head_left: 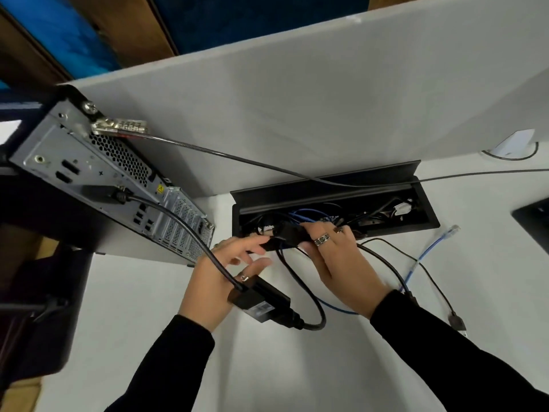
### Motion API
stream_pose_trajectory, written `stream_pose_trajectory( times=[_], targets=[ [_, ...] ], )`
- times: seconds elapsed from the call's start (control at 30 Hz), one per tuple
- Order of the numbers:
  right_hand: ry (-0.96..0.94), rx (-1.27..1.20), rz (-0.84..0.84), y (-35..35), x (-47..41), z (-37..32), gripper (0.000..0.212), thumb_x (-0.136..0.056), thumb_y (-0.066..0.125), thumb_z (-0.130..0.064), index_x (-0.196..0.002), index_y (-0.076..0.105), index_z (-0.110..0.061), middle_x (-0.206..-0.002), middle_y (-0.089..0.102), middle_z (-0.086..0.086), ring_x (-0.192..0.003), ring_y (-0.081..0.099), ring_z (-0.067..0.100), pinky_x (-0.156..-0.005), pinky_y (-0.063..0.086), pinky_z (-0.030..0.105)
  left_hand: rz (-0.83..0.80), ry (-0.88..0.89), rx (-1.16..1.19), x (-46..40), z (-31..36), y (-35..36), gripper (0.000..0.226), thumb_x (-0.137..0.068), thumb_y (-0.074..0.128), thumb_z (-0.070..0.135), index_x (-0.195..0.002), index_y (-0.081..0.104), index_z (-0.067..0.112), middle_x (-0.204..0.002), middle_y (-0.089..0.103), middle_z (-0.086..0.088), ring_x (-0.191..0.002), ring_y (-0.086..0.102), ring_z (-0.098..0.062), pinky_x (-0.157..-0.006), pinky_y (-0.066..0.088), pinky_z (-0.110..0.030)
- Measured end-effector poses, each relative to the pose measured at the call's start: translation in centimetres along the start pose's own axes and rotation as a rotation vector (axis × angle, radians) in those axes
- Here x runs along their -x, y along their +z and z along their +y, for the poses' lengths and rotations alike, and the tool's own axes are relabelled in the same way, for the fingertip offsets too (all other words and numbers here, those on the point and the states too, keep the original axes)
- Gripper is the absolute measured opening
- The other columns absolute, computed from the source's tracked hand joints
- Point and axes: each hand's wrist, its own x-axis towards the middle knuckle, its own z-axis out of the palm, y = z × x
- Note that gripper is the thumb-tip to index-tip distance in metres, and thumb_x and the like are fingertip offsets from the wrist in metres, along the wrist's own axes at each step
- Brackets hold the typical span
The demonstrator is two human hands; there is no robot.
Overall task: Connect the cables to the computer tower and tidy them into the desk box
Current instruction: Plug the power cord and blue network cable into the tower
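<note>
Head view looks down on a white worktop (148,337) with a grey partition panel (297,99) standing along its far edge. At the left a computer tower (98,185) sits with its rear ports toward the camera; a thick black cable (181,227) is plugged into that rear panel and runs down across the back of the left hand (219,281) to a black adapter block (261,300) lying on the worktop just under that hand. From the block another black lead (315,310) loops round to the right and up toward the desk box (332,209), a black recessed tray with its lid propped open against the partition, holding a tangle of black, white and blue wires.

Both hands meet at the near rim of the box. The left hand's fingers are partly extended, with the upper ones pinching a black plug (285,233) at the box's edge. The right hand (338,257), wearing rings, has its fingers curled over the same plug from the other side. Black sleeves cover both arms.

A blue network cable (416,269) trails out of the box across the worktop to the right, its clear connector lying free. A thin black cable (439,289) with a USB end lies nearby. A metal security cable (237,157) runs from a lock on the tower along the partition.
</note>
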Motion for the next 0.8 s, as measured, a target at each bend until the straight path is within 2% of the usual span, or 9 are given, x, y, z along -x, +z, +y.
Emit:
stream_pose_trajectory(
  times=[0.1, 0.23, 0.37, 0.47, 0.57, 0.67, 0.73, 0.77, 0.8],
  targets=[
    [-0.027, 0.036, -0.045, 0.1, -0.7, -0.5, 0.042, -0.098, 0.015, -0.041, -0.113, 0.046, -0.017, -0.097, 0.064, 0.001, -0.083, 0.052, 0.016, -0.078, 0.031, 0.029, 0.045, -0.081, -0.218, 1.3, -0.4, -2.9, 0.025, -0.082, 0.068, 0.021, -0.099, 0.067, 0.038, -0.091, 0.068, 0.014, -0.082, 0.058, -0.005, -0.078, 0.043, -0.009],
    [-0.046, 0.065, -0.185, 0.6, -2.0, -1.5, 0.06, -0.096, 0.004, -0.047, -0.118, 0.049, -0.016, -0.1, 0.066, 0.0, -0.084, 0.061, 0.019, -0.08, 0.027, 0.028, 0.106, -0.076, -0.544, 2.6, 0.4, -6.6, 0.018, -0.086, 0.063, 0.032, -0.102, 0.069, 0.028, -0.099, 0.064, 0.01, -0.095, 0.058, -0.02, -0.079, 0.048, -0.033],
    [-0.114, 0.16, -0.159, 1.1, -3.1, -2.4, 0.027, -0.094, 0.045, -0.03, -0.106, 0.059, -0.01, -0.087, 0.069, 0.002, -0.07, 0.065, 0.022, -0.077, 0.036, 0.03, 0.12, -0.015, -0.666, 3.3, 3.0, -9.0, 0.042, -0.082, 0.042, 0.054, -0.106, 0.066, 0.03, -0.1, 0.066, 0.008, -0.098, 0.059, -0.019, -0.078, 0.052, -0.038],
    [-0.125, 0.06, -0.173, 0.7, -4.1, -3.2, 0.045, -0.092, 0.031, -0.036, -0.113, 0.059, -0.007, -0.101, 0.068, 0.01, -0.091, 0.063, 0.027, -0.082, 0.027, 0.032, 0.155, 0.054, -0.766, 3.9, 5.2, -10.5, 0.044, -0.084, 0.04, 0.054, -0.103, 0.069, 0.027, -0.093, 0.068, 0.006, -0.09, 0.062, -0.021, -0.072, 0.055, -0.04],
    [-0.198, -0.009, -0.131, 0.5, -4.8, -3.8, 0.029, -0.096, 0.041, -0.021, -0.111, 0.061, -0.005, -0.108, 0.065, 0.016, -0.1, 0.059, 0.033, -0.086, 0.028, 0.038, 0.269, 0.177, -0.839, 4.0, 7.5, -12.2, 0.038, -0.088, 0.045, 0.044, -0.089, 0.073, 0.019, -0.077, 0.07, 0.001, -0.074, 0.066, -0.025, -0.067, 0.053, -0.039],
    [-0.195, 0.014, -0.164, 1.0, -5.9, -3.8, 0.032, -0.097, 0.038, -0.026, -0.114, 0.056, -0.006, -0.109, 0.063, 0.016, -0.102, 0.056, 0.032, -0.089, 0.036, 0.045, 0.372, 0.326, -0.893, 3.0, 9.3, -14.0, 0.033, -0.091, 0.048, 0.032, -0.087, 0.072, 0.009, -0.073, 0.068, -0.007, -0.07, 0.064, -0.031, -0.067, 0.05, -0.044],
    [-0.16, 0.042, -0.149, 0.9, -6.7, -4.2, 0.027, -0.093, 0.047, -0.028, -0.108, 0.058, -0.009, -0.099, 0.066, 0.013, -0.092, 0.06, 0.029, -0.082, 0.043, 0.045, 0.399, 0.412, -0.954, 1.7, 10.1, -15.3, 0.03, -0.093, 0.049, 0.028, -0.09, 0.071, 0.007, -0.079, 0.068, -0.011, -0.075, 0.061, -0.034, -0.069, 0.048, -0.048],
    [-0.162, 0.105, -0.143, 1.1, -7.0, -4.1, 0.019, -0.085, 0.062, -0.024, -0.1, 0.061, -0.012, -0.088, 0.068, 0.009, -0.081, 0.064, 0.025, -0.073, 0.049, 0.041, 0.397, 0.438, -0.995, 0.8, 10.3, -15.9, 0.03, -0.093, 0.048, 0.028, -0.093, 0.07, 0.008, -0.084, 0.068, -0.011, -0.078, 0.059, -0.035, -0.07, 0.046, -0.048],
    [-0.189, 0.168, -0.13, 1.5, -7.1, -4.0, 0.027, -0.07, 0.08, -0.021, -0.091, 0.064, -0.016, -0.075, 0.067, 0.003, -0.067, 0.065, 0.02, -0.06, 0.052, 0.035, 0.386, 0.446, -1.047, -0.1, 10.6, -16.6, 0.03, -0.093, 0.048, 0.03, -0.097, 0.069, 0.01, -0.09, 0.068, -0.011, -0.082, 0.057, -0.035, -0.072, 0.044, -0.048]
  ],
)
